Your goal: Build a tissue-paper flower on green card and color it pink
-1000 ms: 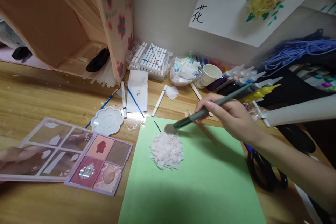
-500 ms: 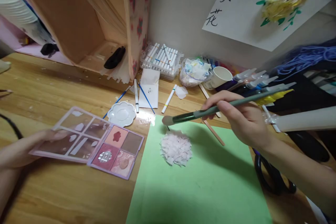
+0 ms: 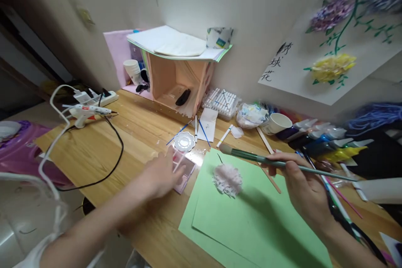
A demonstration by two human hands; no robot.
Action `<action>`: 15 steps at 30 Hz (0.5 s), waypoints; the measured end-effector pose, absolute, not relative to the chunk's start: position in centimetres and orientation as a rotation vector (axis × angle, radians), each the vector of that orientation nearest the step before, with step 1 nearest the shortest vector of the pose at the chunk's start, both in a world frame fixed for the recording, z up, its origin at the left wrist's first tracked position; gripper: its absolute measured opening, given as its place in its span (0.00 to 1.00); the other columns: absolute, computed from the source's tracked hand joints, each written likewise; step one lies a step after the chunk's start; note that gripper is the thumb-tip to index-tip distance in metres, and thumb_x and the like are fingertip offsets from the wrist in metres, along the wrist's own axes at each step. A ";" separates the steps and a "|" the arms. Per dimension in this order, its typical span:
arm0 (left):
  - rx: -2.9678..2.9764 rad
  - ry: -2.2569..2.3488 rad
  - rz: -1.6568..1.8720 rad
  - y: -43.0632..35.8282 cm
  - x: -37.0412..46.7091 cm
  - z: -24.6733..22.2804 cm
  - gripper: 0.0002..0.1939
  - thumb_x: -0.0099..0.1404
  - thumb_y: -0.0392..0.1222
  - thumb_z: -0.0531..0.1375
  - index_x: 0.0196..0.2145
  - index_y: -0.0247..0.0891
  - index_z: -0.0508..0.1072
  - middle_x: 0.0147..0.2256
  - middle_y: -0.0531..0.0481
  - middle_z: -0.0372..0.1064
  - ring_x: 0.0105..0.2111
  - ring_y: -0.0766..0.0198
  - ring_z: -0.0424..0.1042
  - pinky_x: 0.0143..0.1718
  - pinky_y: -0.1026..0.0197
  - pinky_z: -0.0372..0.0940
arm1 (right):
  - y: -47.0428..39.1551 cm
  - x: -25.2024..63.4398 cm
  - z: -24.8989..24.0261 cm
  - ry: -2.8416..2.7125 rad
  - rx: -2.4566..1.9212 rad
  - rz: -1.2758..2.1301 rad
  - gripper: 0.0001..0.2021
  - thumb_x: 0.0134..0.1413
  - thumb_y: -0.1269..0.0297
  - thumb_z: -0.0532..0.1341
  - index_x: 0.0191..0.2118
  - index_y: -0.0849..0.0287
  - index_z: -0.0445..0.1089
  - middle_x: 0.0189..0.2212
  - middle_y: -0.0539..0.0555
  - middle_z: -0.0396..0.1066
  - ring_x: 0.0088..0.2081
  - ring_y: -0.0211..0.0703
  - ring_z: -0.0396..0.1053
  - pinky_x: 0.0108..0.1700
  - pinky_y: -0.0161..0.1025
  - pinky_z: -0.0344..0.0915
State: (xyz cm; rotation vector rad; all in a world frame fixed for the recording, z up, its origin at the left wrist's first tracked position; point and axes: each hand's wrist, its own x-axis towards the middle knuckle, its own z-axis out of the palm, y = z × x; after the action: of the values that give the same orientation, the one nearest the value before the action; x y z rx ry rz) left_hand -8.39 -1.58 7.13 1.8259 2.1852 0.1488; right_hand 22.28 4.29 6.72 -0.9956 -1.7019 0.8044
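My right hand (image 3: pixel 301 180) is closed round a long green brush (image 3: pixel 251 155), its soft tip held above the top left of the green paper (image 3: pixel 245 226). A round pale pink tissue flower (image 3: pixel 228 179) lies on that paper, just below the brush tip. At the left, my left hand (image 3: pixel 163 173) covers part of the open makeup palette (image 3: pixel 186 176) on the wood, fingers on its lid side. The white flower-shaped dish (image 3: pixel 184 142) sits right behind the palette.
Behind stand a pink cardboard box (image 3: pixel 176 77), a marker case (image 3: pixel 221 101), a paper cup (image 3: pixel 278 123) and paint bottles (image 3: pixel 323 144). A glue gun (image 3: pixel 88 113) with cables lies left; scissors (image 3: pixel 341 213) are beside my right forearm.
The view has pulled back and turned left, showing more of the table. My left hand has shifted from the palette's outer edge to over its lid. My right hand still holds the brush.
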 end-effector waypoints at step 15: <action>1.845 2.662 -0.059 -5.1 -2.8 1.6 0.42 0.61 0.64 0.49 0.61 0.27 0.55 0.52 0.30 0.62 0.49 0.45 0.62 0.47 0.48 0.56 | 5.0 18.4 9.8 -1.712 -0.672 1.004 0.12 0.65 0.60 0.49 0.43 0.54 0.68 0.32 0.51 0.67 0.29 0.36 0.63 0.35 0.36 0.62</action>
State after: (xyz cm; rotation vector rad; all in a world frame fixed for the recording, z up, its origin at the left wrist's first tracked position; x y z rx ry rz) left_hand -2.76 -5.06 1.63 1.8445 2.6623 -0.0589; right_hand 18.40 4.98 9.84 -0.6725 -1.7121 1.0037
